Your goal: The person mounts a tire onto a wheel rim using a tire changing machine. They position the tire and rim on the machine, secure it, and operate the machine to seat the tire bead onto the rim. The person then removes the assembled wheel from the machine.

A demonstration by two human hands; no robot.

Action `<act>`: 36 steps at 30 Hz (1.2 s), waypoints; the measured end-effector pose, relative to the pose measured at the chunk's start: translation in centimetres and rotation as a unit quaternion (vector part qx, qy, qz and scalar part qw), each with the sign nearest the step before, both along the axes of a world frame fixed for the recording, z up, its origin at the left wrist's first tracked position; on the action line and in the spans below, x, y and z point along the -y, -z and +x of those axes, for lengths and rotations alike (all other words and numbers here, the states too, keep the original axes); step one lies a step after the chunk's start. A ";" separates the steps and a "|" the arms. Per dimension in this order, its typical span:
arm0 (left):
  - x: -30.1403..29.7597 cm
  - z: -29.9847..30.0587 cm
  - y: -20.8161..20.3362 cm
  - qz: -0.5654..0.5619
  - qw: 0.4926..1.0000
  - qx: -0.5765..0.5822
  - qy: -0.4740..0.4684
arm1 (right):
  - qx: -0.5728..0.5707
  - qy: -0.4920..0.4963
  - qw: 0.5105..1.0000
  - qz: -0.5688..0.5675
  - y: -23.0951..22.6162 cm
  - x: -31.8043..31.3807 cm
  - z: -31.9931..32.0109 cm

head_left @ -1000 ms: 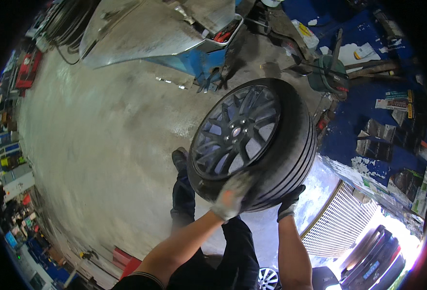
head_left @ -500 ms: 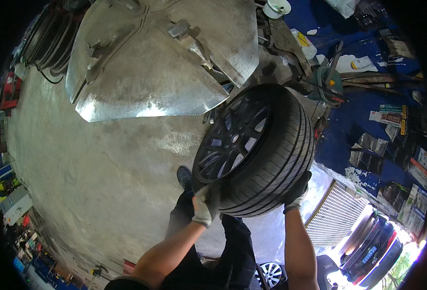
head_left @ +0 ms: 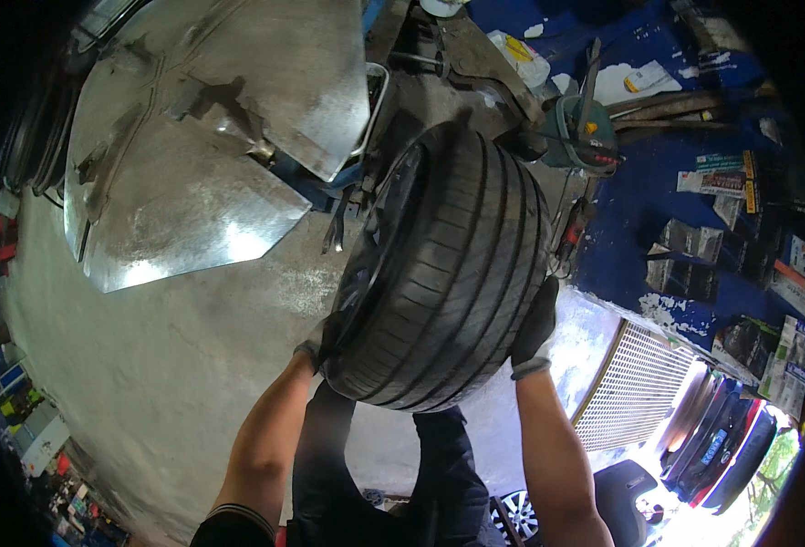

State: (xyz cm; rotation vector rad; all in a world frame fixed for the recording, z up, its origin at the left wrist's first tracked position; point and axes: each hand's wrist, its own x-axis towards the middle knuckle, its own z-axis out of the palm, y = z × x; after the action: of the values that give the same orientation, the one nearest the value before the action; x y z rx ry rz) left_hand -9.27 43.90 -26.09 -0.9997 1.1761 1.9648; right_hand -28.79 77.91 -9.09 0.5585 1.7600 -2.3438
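Observation:
A car wheel (head_left: pixel 452 283), a black tyre on a dark spoked rim, fills the middle in front of my legs. Its tread faces me and the rim side is turned to the left. My left hand (head_left: pixel 318 345), in a grey and dark work glove, grips the tyre's lower left side; its fingers are partly hidden by the wheel. On the right edge of the tread, my right hand (head_left: pixel 536 333) presses with its dark-palmed glove, the fingers pointing up along the tyre. Whether the wheel touches the floor cannot be made out.
Far left stands a machine with a large worn metal turntable (head_left: pixel 192 146). Beyond the wheel are a green bucket (head_left: pixel 577 137) with tools and a red-handled tool (head_left: pixel 574 232). A blue wall with posters, a metal grating (head_left: pixel 639 387) and a car (head_left: pixel 717 438) lie right.
The wheel has turned so that more tread and less rim face shows, and it has shifted left. Both hands moved left with it. The turntable now appears farther left.

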 end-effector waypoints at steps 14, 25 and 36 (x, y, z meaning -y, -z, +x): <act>-4.0 -2.2 -13.9 -0.215 0.976 -0.018 0.022 | 0.096 -0.110 0.982 -0.123 -3.7 -1.0 -2.9; -5.0 -14.9 -18.9 -0.470 0.869 -0.132 0.079 | 0.047 -0.040 0.998 0.029 -2.6 6.0 -4.5; -5.7 -19.9 -26.0 -0.611 0.605 -0.440 0.260 | 0.039 -0.038 0.992 0.116 -0.1 6.6 -11.8</act>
State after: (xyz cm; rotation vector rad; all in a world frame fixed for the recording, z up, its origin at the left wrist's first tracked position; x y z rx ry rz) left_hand -29.17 49.56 -0.08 0.0708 3.1134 0.8501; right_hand -40.62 71.29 -8.94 0.5959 1.9926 -2.0526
